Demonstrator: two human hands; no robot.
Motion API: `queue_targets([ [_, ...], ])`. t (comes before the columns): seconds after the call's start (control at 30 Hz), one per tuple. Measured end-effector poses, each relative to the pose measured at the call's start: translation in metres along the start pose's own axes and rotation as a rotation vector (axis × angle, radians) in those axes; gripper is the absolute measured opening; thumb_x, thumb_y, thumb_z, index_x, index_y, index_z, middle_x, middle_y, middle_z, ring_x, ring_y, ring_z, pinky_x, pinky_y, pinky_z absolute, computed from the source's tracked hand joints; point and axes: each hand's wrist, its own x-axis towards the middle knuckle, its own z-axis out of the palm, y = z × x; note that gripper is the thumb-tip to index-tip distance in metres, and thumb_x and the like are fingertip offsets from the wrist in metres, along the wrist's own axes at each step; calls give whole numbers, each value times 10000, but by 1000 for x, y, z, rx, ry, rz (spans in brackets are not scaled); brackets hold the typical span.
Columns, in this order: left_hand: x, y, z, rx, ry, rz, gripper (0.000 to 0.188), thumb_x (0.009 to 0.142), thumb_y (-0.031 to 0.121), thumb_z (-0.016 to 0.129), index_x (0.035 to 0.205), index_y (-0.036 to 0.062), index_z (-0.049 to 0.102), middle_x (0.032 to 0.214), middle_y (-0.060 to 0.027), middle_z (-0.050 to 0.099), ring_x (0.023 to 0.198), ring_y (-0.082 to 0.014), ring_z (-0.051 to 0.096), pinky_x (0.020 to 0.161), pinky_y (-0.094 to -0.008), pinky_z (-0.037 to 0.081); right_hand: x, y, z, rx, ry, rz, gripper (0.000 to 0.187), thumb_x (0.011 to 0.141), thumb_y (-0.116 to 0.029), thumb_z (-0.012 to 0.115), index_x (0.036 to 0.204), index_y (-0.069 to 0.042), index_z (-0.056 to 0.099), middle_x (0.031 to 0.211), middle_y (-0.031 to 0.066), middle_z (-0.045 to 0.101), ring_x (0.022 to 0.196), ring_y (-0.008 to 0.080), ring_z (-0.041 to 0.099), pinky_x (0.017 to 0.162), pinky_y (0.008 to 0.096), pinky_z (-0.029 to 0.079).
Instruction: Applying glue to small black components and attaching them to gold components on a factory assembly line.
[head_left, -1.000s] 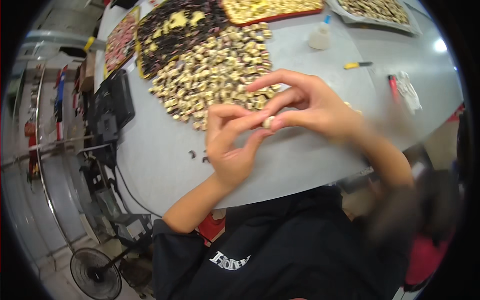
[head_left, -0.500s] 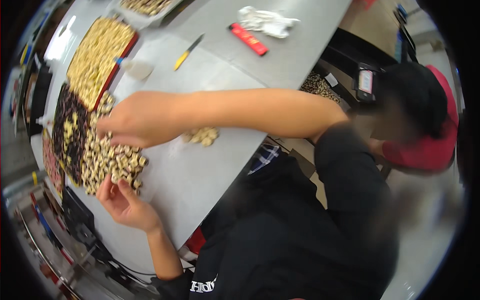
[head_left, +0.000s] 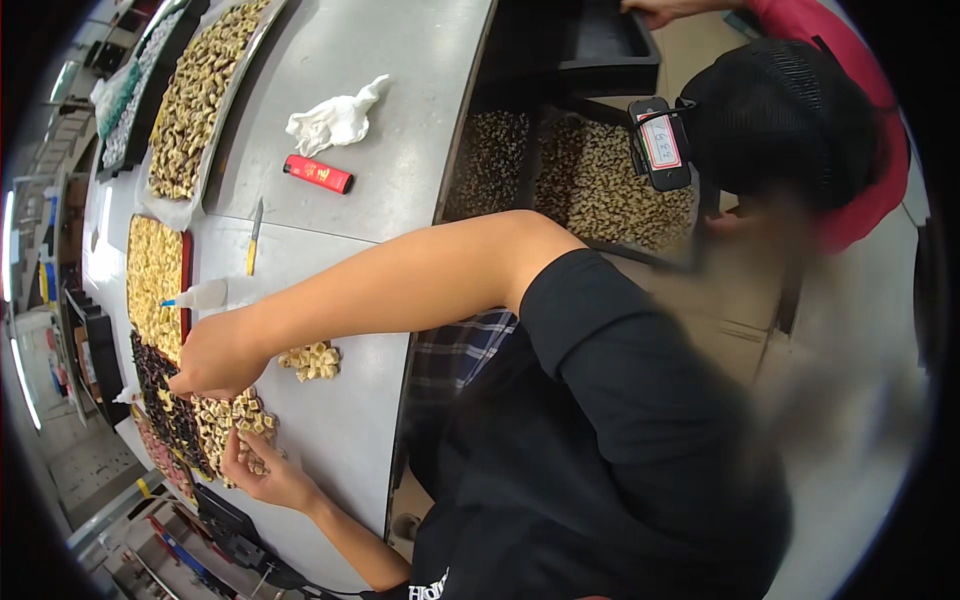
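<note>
My right hand (head_left: 220,355) reaches across the table, its fingers bent together at the edge of a tray of dark purple-black pieces (head_left: 158,372). Whatever its fingertips hold is hidden. A few yellow pieces lie among the dark ones. Lower down, my left hand (head_left: 268,478) rests palm up at the near edge of a heap of small cream pieces with dark centres (head_left: 232,418). Its thumb and fingers are apart, with loose pieces showing at their tips. A small cluster of cream pieces (head_left: 312,361) lies on the table beside my right forearm.
A red-edged tray of pale yellow pieces (head_left: 152,275), a white squeeze bottle (head_left: 206,294), a yellow-handled knife (head_left: 252,250), a red box-like item (head_left: 318,174), a white cloth (head_left: 338,120) and a large filled tray (head_left: 200,100) are on the table. A person in red (head_left: 860,180) stands by crates of pieces (head_left: 625,185).
The view has swung, showing more of the far trays and the floor crates. My right hand has gone from above the cream heap to the dark pieces; my left stays by the heap.
</note>
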Motion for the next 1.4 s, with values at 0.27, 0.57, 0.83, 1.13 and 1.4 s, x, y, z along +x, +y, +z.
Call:
queue_targets([
  [0.27,-2,0,4,95,-14,68,228,894,137,566,1076,1,585,990,-62,546,823,-142,539,724,-270,429,2,10,-1,-29,-14,56,187,845,-204,479,964,-98,578,785,136,635,753,345,612,661,464,465],
  [0.57,-5,2,5,101,-54,135,199,872,55,543,1058,-7,580,995,-92,542,892,-185,522,775,-302,435,1,14,0,-54,5,80,176,844,-201,493,958,-103,584,802,126,641,772,336,616,681,454,471],
  [0.83,-5,3,4,91,-94,154,198,868,27,525,1052,-8,588,992,-96,549,906,-198,514,785,-306,419,0,15,-1,-65,44,27,161,815,-152,511,933,-66,578,707,138,625,677,333,617,611,455,470],
  [1.13,-7,6,5,40,-95,130,214,839,-27,505,1038,-23,584,977,-105,547,912,-216,513,810,-325,418,2,16,-1,-19,-14,99,177,837,-204,500,955,-105,587,778,133,639,767,330,619,677,452,471],
  [1.4,-5,-6,2,62,-118,186,201,888,55,520,1075,4,575,1012,-64,551,896,-155,509,792,-281,425,-1,15,-4,-16,39,80,133,811,-153,510,885,-53,554,699,154,618,678,345,610,622,455,466],
])
